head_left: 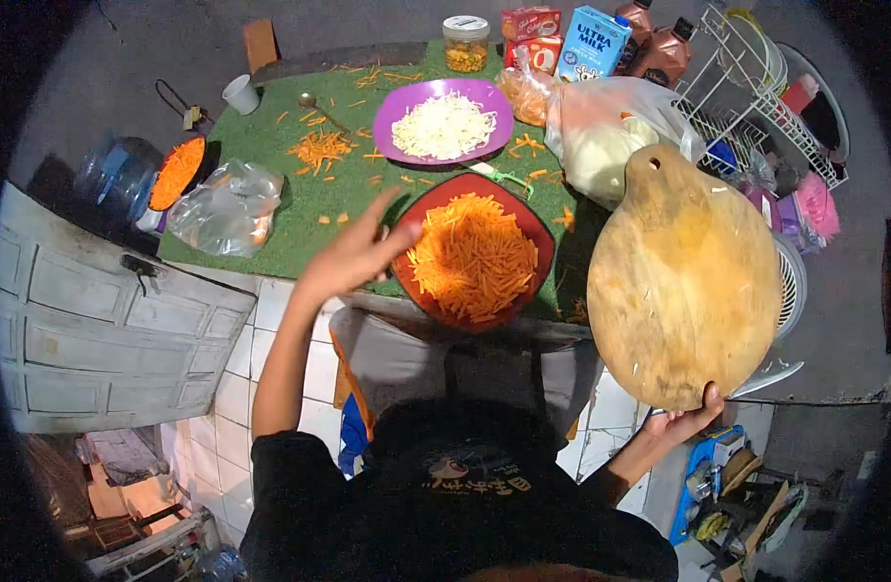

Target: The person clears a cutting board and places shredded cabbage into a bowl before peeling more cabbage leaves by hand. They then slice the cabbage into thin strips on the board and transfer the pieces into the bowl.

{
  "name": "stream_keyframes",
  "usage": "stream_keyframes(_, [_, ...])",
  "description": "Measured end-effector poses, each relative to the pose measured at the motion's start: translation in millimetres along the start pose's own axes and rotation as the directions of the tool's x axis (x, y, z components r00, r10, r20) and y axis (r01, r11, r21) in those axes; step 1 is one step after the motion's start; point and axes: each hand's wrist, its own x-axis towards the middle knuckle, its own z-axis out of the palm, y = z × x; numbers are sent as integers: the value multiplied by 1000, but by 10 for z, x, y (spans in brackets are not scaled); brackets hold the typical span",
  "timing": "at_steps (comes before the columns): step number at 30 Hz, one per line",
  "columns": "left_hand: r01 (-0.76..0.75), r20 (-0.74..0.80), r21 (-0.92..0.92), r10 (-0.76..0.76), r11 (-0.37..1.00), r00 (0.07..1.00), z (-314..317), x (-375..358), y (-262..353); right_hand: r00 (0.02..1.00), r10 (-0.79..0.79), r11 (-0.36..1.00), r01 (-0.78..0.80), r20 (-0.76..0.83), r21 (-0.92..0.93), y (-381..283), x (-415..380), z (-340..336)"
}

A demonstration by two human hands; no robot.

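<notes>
My right hand [696, 417] grips the lower edge of a round wooden cutting board [683, 281], raised at the right with its handle end pointing away. A knife blade [770, 378] shows from behind the board near that hand. My left hand [368, 252] has its fingers spread at the left rim of a red bowl [542, 238], and whether it touches the rim is unclear. Shredded carrot [474, 257] fills the bowl. Behind it, a purple plate [392, 136] holds shredded white vegetable [443, 126].
Carrot scraps [321, 149] and a spoon [319, 109] lie on the green table cover [300, 218]. Around them are a plastic bag [227, 209], a white cup [240, 95], a jar [466, 44], a milk carton [593, 44], a bagged cabbage [600, 155] and a dish rack [746, 87].
</notes>
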Motion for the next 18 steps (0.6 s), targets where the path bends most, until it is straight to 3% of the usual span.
stream_keyframes(1, [-107,-79,75,113,991,990,92,-54,-60,995,33,999,-35,89,16,28,53,-101])
stream_keyframes(3, [-77,-77,32,80,996,994,108,-78,-189,995,-24,995,15,-96,-94,137,27,89])
stream_keyframes(4, [-54,-73,-11,53,998,996,101,-98,-219,995,-23,996,14,-99,-92,135,14,77])
stream_keyframes(6, [-17,-91,15,18,1000,996,12,-173,-289,993,104,989,-99,49,-108,123,-17,73])
stream_keyframes(9, [-207,-300,28,206,978,931,-217,-266,-623,990,98,973,-116,-99,-198,208,-99,137])
stream_keyframes(10, [-71,-357,-6,64,997,932,-319,-405,-597,986,102,971,-127,-130,-202,227,-125,118])
stream_keyframes(12, [67,-401,-46,-80,997,912,-478,-569,-688,976,110,967,-149,-190,-207,266,-183,106])
stream_keyframes(15, [4,-547,-23,-16,1000,837,-673,-611,-1121,963,263,935,-270,-60,-231,355,-290,82])
stream_keyframes(17, [-45,-655,-145,-62,988,753,-727,-592,-1253,940,312,916,-336,-136,-221,421,-342,133])
stream_keyframes(18, [-45,-653,-143,-60,989,755,-744,-574,-1265,930,332,903,-362,-157,-232,460,-357,164])
